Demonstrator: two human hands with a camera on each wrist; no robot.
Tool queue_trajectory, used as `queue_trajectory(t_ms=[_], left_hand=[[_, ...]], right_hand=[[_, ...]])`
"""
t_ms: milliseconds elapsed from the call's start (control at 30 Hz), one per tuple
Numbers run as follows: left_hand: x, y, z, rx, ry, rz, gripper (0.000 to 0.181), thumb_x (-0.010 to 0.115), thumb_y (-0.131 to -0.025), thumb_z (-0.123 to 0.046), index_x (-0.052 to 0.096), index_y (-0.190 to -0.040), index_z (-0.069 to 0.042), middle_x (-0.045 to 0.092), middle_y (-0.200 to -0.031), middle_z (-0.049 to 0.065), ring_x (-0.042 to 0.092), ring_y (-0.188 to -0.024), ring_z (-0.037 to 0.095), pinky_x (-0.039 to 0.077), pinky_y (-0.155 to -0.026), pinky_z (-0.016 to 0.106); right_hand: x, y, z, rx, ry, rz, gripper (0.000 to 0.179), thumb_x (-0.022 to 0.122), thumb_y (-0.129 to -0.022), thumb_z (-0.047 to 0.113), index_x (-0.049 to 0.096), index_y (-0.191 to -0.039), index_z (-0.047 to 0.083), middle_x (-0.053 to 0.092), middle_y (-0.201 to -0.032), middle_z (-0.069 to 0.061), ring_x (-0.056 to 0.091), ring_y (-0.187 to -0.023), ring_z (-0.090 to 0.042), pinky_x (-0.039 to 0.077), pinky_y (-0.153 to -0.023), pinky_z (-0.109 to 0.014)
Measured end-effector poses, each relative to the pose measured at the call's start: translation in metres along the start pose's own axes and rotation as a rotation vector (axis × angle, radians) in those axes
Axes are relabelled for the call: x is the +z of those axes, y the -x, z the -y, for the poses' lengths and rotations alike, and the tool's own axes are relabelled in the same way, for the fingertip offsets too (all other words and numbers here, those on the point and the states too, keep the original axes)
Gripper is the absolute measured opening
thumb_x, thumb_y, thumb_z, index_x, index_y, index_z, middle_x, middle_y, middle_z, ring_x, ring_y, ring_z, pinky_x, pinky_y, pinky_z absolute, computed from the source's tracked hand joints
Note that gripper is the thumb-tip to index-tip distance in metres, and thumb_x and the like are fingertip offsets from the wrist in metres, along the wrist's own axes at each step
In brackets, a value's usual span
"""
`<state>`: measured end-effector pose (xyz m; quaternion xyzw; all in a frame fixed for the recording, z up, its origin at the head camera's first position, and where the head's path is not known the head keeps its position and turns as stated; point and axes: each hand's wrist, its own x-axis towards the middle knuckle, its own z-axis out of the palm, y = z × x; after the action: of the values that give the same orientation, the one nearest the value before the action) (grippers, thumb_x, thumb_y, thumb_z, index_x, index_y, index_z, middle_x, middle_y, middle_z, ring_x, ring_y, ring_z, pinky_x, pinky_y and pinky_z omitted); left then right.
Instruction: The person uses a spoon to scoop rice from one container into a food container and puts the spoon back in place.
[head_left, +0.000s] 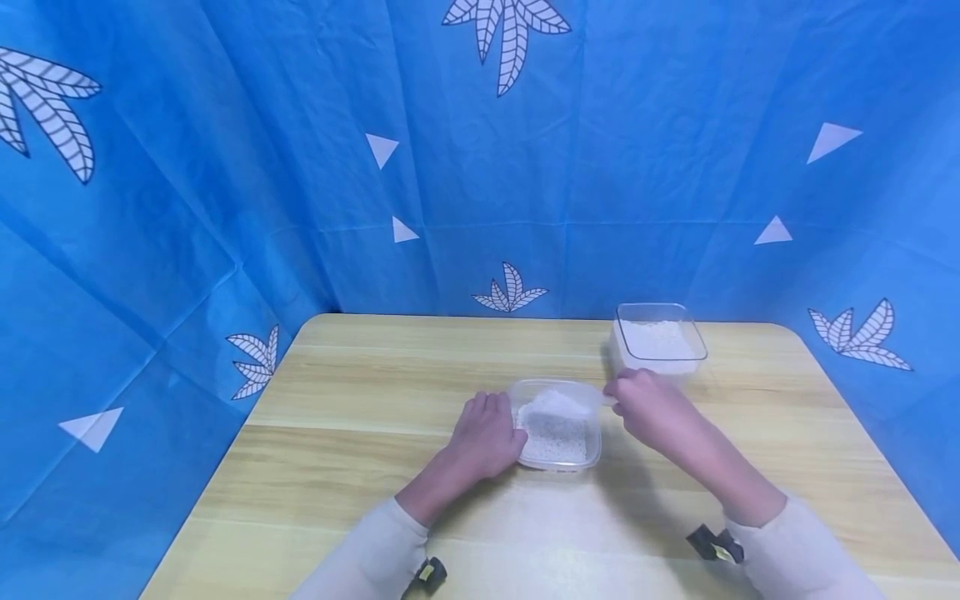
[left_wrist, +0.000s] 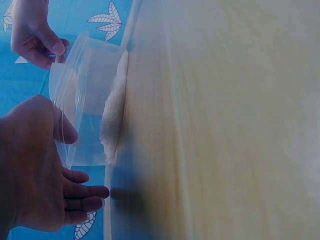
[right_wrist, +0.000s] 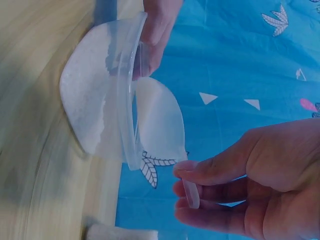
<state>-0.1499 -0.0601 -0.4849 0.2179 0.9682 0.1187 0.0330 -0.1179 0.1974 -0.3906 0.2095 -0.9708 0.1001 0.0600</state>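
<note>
A clear plastic container (head_left: 558,465) stands on the table, holding white grainy material (head_left: 557,439) heaped higher toward its far side. My left hand (head_left: 486,435) holds its left side, the thumb hooked over the rim and the fingers along the outside, as the left wrist view shows. My right hand (head_left: 654,408) is at the container's far right corner. Between thumb and fingers it pinches the short handle of a translucent plastic scoop (right_wrist: 162,117). The scoop's bowl is at the container's opening; whether it holds any grains cannot be seen.
A second clear container (head_left: 667,360) with white material stands at the back right of the table, just beyond my right hand. The wooden table (head_left: 360,375) ends at a blue patterned curtain (head_left: 480,167) behind and at both sides.
</note>
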Motion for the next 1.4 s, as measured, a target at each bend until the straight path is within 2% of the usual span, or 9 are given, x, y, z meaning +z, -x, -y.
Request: queue_trajectory(t_ms=[233, 600, 900, 1400], left_hand=[[0.000, 0.000, 0.000, -0.003, -0.001, 0.001, 0.038, 0.046, -0.097, -0.037, 0.050, -0.111, -0.002, 0.050, -0.098, 0.008, 0.042, -0.097, 0.024, 0.040, -0.098, 0.040], [-0.001, -0.001, 0.000, -0.001, 0.002, -0.002, 0.034, 0.047, -0.097, -0.036, 0.049, -0.107, -0.004, 0.048, -0.096, 0.007, 0.041, -0.094, 0.023, 0.039, -0.093, 0.038], [-0.001, -0.001, 0.000, -0.004, 0.005, -0.009, 0.034, 0.047, -0.097, -0.035, 0.049, -0.107, -0.003, 0.049, -0.096, 0.007, 0.041, -0.094, 0.023, 0.039, -0.093, 0.038], [-0.001, -0.001, -0.001, -0.004, 0.014, -0.012, 0.032, 0.047, -0.096, -0.034, 0.049, -0.105, -0.004, 0.048, -0.094, 0.007, 0.040, -0.093, 0.023, 0.038, -0.092, 0.038]], right_hand=[[-0.002, -0.003, 0.005, -0.021, 0.046, 0.013, 0.015, 0.078, -0.077, -0.008, 0.078, -0.089, 0.002, 0.074, -0.083, -0.014, 0.071, -0.074, -0.028, 0.060, -0.066, -0.036], [-0.003, -0.002, 0.008, -0.016, 0.095, -0.027, 0.017, 0.076, -0.077, -0.012, 0.077, -0.088, 0.000, 0.072, -0.084, -0.015, 0.068, -0.073, -0.030, 0.060, -0.065, -0.038], [-0.007, 0.002, 0.014, 0.011, 0.189, -0.045, 0.022, 0.072, -0.076, -0.015, 0.077, -0.090, 0.001, 0.069, -0.084, -0.015, 0.057, -0.071, -0.026, 0.051, -0.058, -0.034], [-0.007, 0.015, 0.022, -0.065, 0.395, -0.212, 0.020, 0.077, -0.074, -0.016, 0.076, -0.090, -0.004, 0.069, -0.084, -0.018, 0.053, -0.070, -0.026, 0.050, -0.054, -0.031]])
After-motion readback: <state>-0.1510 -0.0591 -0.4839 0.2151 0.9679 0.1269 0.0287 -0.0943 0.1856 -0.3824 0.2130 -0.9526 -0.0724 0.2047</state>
